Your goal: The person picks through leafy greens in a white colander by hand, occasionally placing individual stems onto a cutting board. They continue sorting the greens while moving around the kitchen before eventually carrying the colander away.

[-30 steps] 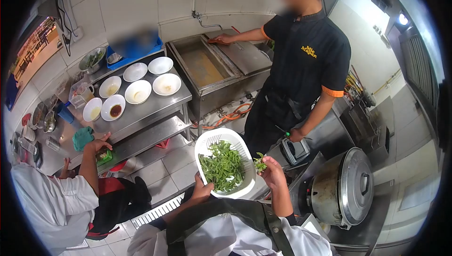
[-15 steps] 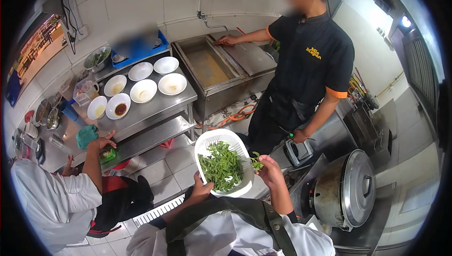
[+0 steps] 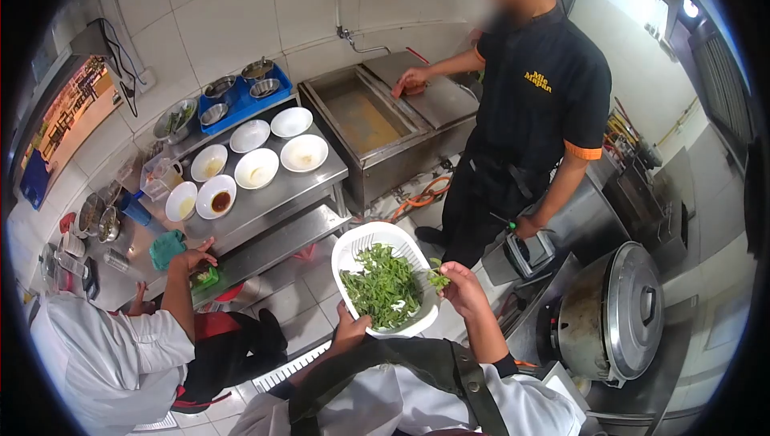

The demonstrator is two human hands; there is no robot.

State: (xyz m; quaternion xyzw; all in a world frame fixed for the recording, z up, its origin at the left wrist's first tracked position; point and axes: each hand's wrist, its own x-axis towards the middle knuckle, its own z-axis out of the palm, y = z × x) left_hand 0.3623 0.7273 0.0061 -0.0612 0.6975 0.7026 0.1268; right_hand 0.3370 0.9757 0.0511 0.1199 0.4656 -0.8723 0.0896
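My left hand (image 3: 351, 329) is closed on the near-left rim of a white plastic basket (image 3: 356, 237), held tilted in front of my body. Loose green leaves (image 3: 377, 285) fill much of the basket's floor. Just beyond its right rim, my right hand (image 3: 465, 292) pinches a small leafy sprig (image 3: 437, 278) between thumb and fingers.
White bowls (image 3: 257, 169), one with dark sauce, stand on a steel counter (image 3: 297, 195). A co-worker in white (image 3: 112, 348) is at left. Another in black (image 3: 533, 115) stands beside a steel basin (image 3: 353, 115). At right is a large lidded pot (image 3: 589, 316).
The view has shifted, so the counter and bowls appear further right. My hands keep their hold on the basket and sprig. The hand of the co-worker in black has lifted slightly over the basin's lid.
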